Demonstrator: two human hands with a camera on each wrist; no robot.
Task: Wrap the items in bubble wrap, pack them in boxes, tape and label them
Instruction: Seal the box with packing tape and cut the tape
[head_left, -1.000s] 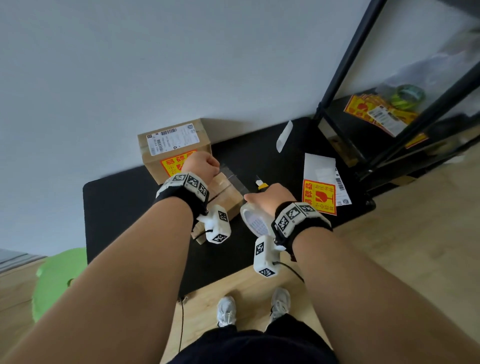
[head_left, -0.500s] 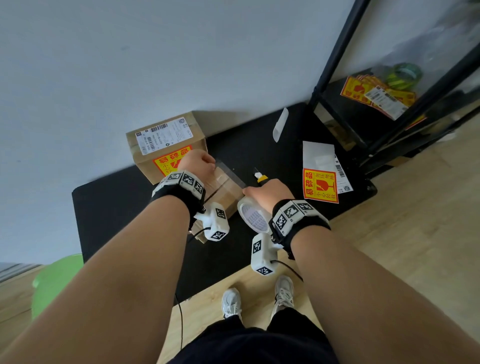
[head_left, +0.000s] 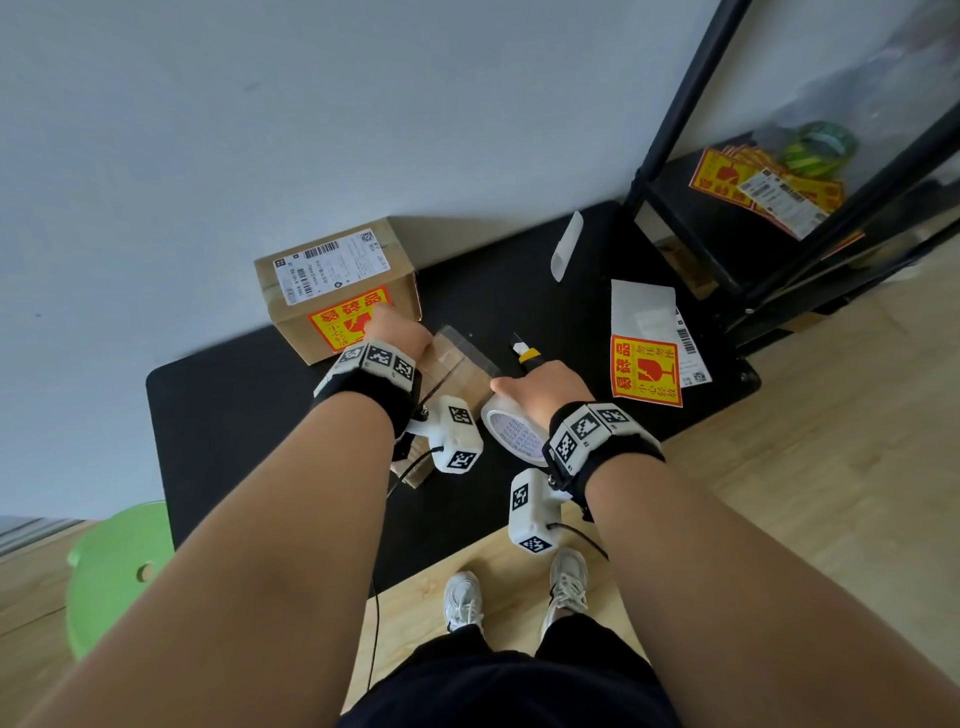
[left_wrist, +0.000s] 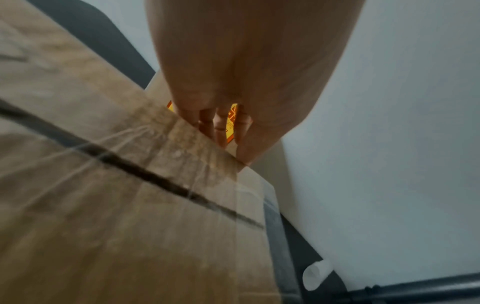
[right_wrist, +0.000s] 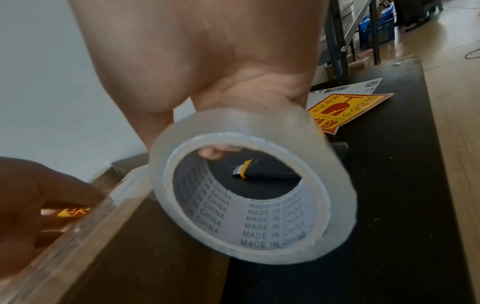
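A small cardboard box (head_left: 453, 364) lies on the black mat (head_left: 249, 415), with clear tape drawn across its top seam (left_wrist: 166, 183). My left hand (head_left: 397, 332) sits on the box's far end, its fingers (left_wrist: 221, 127) hooked down over the far edge where the tape strip ends. My right hand (head_left: 545, 387) grips a roll of clear tape (head_left: 511, 431) just right of the box, one fingertip (right_wrist: 211, 153) inside the core. A stretch of tape (right_wrist: 85, 222) runs from the roll (right_wrist: 254, 185) onto the box.
A taped, labelled box (head_left: 337, 291) stands against the wall behind the small one. A utility knife (head_left: 525, 353), a yellow fragile sticker (head_left: 647, 371) and label backing (head_left: 641, 306) lie right of my hands. A black shelf (head_left: 779, 208) holds more labels. A green stool (head_left: 114, 571) is at left.
Both hands keep their grips and stay nearly where they were over the box. Only the head view has shifted a little.
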